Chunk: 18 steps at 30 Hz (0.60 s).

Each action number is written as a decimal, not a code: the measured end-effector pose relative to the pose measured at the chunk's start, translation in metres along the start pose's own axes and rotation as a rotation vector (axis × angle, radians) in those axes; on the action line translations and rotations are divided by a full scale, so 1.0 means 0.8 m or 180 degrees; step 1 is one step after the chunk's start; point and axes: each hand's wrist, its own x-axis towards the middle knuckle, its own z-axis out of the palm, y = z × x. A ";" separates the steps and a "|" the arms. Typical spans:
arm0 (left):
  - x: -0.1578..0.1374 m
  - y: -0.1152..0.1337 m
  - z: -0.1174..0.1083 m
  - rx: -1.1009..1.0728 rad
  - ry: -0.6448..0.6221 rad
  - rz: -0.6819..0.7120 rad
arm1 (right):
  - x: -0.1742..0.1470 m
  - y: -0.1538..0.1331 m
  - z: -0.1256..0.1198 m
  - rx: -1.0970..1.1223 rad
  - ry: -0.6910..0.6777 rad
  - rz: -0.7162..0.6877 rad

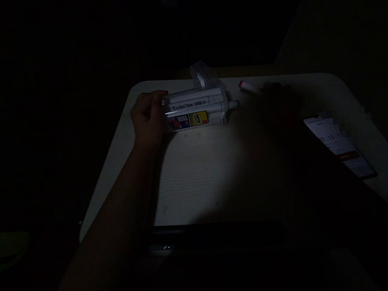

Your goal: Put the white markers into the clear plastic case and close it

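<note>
My left hand (149, 120) is closed around the bottom end of a clear plastic marker case (194, 98), which lies on its side with its open end to the right. Several white markers are inside, and one with a blue-green tip (233, 104) sticks out of the opening. The case's lid (202, 73) is flipped up at the back. To the right, my right hand (280, 102) is in deep shadow, closed on a white marker with a red end (249, 87) that points left toward the case. Its fingers are barely visible.
A lit phone (340, 146) lies on the right side of the pale table (191, 175), beside my right forearm. A long dark bar (214, 235) runs along the near edge. Something green (1, 247) shows at the far left. The surroundings are very dark.
</note>
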 end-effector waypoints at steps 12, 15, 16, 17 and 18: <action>0.006 -0.004 0.003 -0.0077 -0.0018 -0.0114 | -0.002 0.013 0.014 -0.0497 0.0312 0.0130; 0.005 -0.006 0.002 -0.0070 -0.0042 -0.0038 | 0.000 0.018 0.023 -0.0444 0.0386 0.0174; 0.004 -0.007 0.001 -0.0070 -0.0060 -0.0016 | 0.001 0.019 0.026 -0.0388 0.0389 0.0222; 0.004 -0.008 0.001 -0.0071 -0.0073 -0.0010 | 0.002 0.020 0.027 -0.0296 0.0411 0.0258; 0.004 -0.009 0.001 -0.0076 -0.0090 -0.0015 | 0.003 0.021 0.028 -0.0188 0.0455 0.0274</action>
